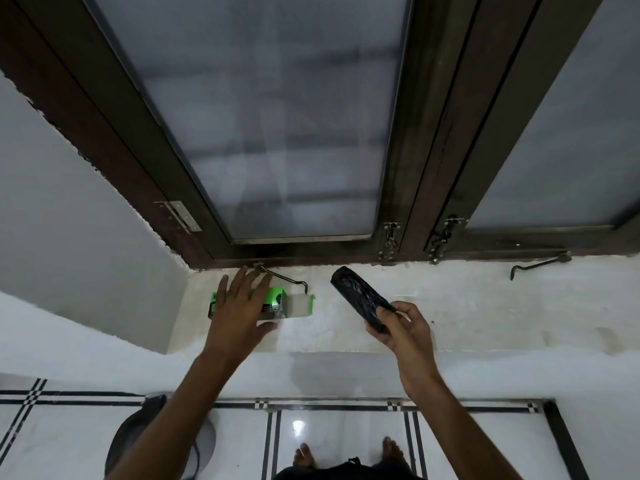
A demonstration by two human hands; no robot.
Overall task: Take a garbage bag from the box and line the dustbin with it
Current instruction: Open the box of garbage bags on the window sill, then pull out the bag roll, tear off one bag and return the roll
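Observation:
A green garbage-bag box lies on its side on the white windowsill, its end flap open toward the right. My left hand hovers over the box with fingers spread, covering its left half; I cannot tell whether it touches. My right hand holds a black roll of garbage bags by its near end, the roll pointing up and left above the sill. The grey dustbin stands on the floor at lower left, partly hidden behind my left forearm.
A dark-framed window with frosted glass rises behind the sill, with a metal stay hook by the box and another hook at right. White wall closes the left. My bare feet stand on the tiled floor.

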